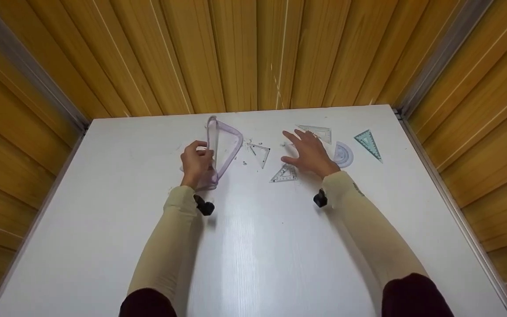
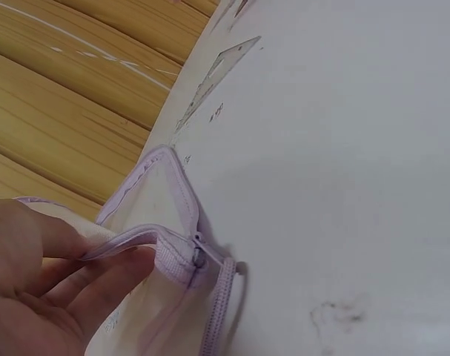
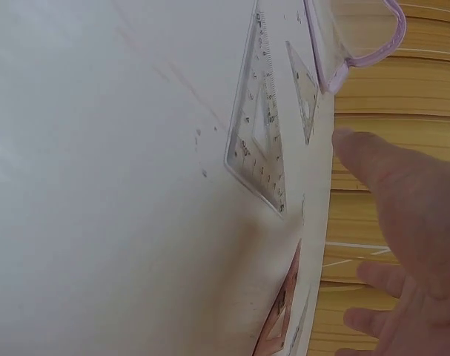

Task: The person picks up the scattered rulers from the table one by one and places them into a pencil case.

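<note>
The left hand (image 1: 196,164) pinches the edge of the pouch (image 1: 225,143), whose long axis runs away from the body. The right hand (image 1: 310,153), fingers spread wide, is nearer the set square (image 1: 285,177) lying on the tabletop (image 1: 258,246) just bodyward of its thumb.

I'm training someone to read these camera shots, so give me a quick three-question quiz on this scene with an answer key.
1. Which hand holds the purple-trimmed pouch?
2. True or false: in the head view, the teal set square lies to the right of the bluish protractor.
3. How does the right hand appear?
a) clenched in a fist
b) fingers spread, holding nothing
c) gripping the teal set square

Key:
1. The left hand, pinching its edge.
2. True.
3. b
</note>
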The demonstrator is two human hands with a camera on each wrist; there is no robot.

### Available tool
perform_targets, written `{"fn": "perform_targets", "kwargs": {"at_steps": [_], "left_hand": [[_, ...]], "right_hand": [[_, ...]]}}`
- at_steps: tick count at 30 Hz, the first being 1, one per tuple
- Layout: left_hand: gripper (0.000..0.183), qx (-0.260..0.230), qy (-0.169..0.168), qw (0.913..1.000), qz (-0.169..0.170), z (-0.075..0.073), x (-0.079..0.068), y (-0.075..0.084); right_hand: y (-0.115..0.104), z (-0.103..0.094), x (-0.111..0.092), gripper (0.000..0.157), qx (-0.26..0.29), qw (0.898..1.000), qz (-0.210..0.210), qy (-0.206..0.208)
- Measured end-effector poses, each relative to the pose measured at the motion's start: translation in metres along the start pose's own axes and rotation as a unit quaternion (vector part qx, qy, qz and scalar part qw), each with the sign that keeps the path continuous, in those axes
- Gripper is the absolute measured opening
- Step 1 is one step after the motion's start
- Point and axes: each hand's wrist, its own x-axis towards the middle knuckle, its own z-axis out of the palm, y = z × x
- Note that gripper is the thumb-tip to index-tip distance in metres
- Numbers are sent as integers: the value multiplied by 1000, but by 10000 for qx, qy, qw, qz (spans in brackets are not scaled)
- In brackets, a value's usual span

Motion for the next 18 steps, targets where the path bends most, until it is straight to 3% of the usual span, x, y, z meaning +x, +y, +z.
{"fn": "perform_targets", "kwargs": {"at_steps": [10,18], "left_hand": [[25,-459,-17,9986,-248,0,2,-5],[15,-594,258,9977,-204,-1,4,-6]], "right_hand": [[-4,7,8,84,140,9999,-52,-17],[-12,9,13,83,22,9998,-220,-19]]}}
